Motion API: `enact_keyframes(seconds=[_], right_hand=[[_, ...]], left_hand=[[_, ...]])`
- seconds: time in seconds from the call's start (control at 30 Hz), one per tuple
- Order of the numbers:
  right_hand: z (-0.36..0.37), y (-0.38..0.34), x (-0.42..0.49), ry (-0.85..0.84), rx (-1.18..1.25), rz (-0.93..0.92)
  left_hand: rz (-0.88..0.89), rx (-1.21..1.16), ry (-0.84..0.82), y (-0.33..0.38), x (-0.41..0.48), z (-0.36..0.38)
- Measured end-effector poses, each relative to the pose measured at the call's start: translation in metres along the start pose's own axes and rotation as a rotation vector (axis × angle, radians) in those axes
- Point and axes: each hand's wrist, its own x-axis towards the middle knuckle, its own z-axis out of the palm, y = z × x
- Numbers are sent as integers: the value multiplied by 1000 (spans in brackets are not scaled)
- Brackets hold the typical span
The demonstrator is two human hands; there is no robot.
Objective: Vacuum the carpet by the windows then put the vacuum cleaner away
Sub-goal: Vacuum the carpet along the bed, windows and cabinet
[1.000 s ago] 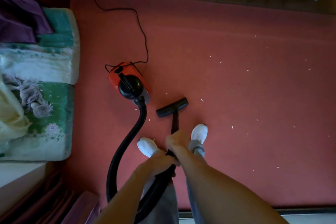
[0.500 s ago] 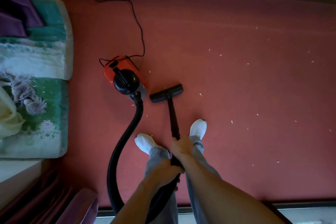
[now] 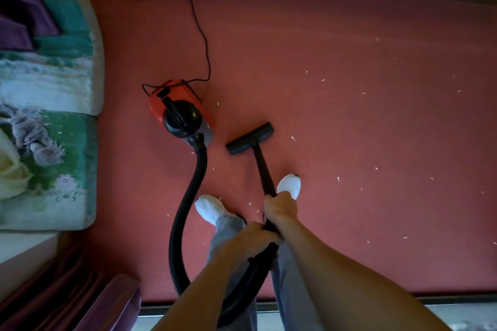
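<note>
Hands: two, both wrapped around the one black wand (image 3: 262, 169); right hand (image 3: 281, 208) ahead, left hand (image 3: 251, 236) behind it where the hose (image 3: 188, 201) joins.
Vacuum cleaner (image 3: 178, 113): one, red and black, on the red carpet (image 3: 349, 129), left of the floor nozzle (image 3: 250, 138).
Shoes: two, white (nozzle just ahead).
Cord (image 3: 200, 35): one, trailing away.

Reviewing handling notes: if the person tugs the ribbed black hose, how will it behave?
The hose already loops in a curve, so probably floppy, not stiff. It joins the red canister, which sits free on the carpet and may drag along.
</note>
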Motion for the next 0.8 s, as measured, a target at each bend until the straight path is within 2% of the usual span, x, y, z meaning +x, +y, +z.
enact_keyframes(seconds=[0.13,0.23,0.3,0.5,0.8], right_hand=[[18,49,52,-11,317,145],[25,71,81,-52,555,165],[27,83,97,-62,672,176],[-37,41,49,-51,888,222],[-86,5,63,-73,966,181]], left_hand=[[33,250,-20,10,-12,-8],[92,466,10,24,-15,-7],[101,521,26,31,-13,-1],[105,457,57,44,1,27],[188,262,143,67,9,43]])
